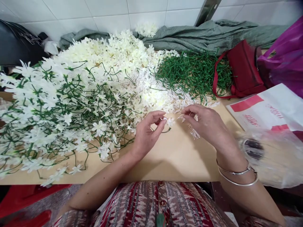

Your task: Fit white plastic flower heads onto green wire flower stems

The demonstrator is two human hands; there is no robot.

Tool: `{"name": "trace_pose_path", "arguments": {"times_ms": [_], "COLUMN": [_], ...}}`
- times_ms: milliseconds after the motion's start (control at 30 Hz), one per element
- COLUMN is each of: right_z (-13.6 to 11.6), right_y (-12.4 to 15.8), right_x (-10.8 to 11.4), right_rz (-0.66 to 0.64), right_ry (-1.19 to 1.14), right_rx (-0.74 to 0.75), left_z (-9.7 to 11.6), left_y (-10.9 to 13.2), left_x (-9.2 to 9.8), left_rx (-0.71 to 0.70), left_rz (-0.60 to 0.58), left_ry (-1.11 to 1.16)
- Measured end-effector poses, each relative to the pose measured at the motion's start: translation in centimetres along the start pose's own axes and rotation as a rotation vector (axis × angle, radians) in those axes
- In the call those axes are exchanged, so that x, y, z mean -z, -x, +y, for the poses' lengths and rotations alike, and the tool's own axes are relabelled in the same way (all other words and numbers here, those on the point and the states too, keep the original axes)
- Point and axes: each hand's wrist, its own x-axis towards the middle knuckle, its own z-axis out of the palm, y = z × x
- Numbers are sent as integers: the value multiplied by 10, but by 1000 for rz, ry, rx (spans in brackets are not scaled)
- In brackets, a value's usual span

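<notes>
Between the thumb and fingers of my left hand (151,130) is a small white artificial flower (169,122), its thin green stem curving out below. My right hand (204,121) is closed a short way to the right, its fingertips pinched on thin white stamens (181,117). More loose white stamens (195,132) show under that hand, partly hidden by it. Just beyond both hands lie loose white petals (153,97) and a scatter of stamens. A large heap of white flowers on green stems (78,94) spreads to the left.
A pile of bare green stems (194,74) lies at the back right, beside a red bag (246,69). A printed white bag (267,107), a clear plastic bag (276,157) and a purple bag (284,60) crowd the right. Green cloth (203,36) runs along the tiled wall.
</notes>
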Motion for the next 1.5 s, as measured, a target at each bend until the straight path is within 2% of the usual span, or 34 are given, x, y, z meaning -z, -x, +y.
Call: {"name": "trace_pose_path", "arguments": {"times_ms": [133,200,333,367,433,567,767,833,1000,1067,1300,1400,1500], "right_z": [10,11,-5,-12,-27,-46,-43,-39,-32,-31,-32,-33,-34], "right_y": [-4,-4,2,5,10,16,14,13,11,10,9,10,10], "right_x": [-14,-20,-20,-20,-20,-29,-41,-44,-50,-51,-47,-45,-45], "right_rz": [-29,32,264,297,287,223,222,217,125,101,66,109,181], "right_ry": [179,167,-57,-142,-301,-537,-579,-630,-889,-971,-964,-911,-846], "right_rx": [89,110,106,82,34,-13,-141,-176,-264,-283,-284,-266,-204], "left_z": [-2,-3,-3,-3,-6,-11,-12,-10,-8,-8,-9,-7,-5], "left_y": [1,-1,-8,-9,-10,-7,1,2,4,4,4,4,5], "left_x": [-5,-5,-5,-5,-5,-7,-12,-12,-8,-6,-6,-6,-5], "left_rx": [284,394,489,494,491,436,330,244,-86,-147,-113,-104,-168], "left_rz": [-3,22,63,66,74,80,37,37,6,-6,-17,-24,-11], "left_ry": [262,350,408,408,395,368,304,241,-66,-135,-93,-116,-182]}}
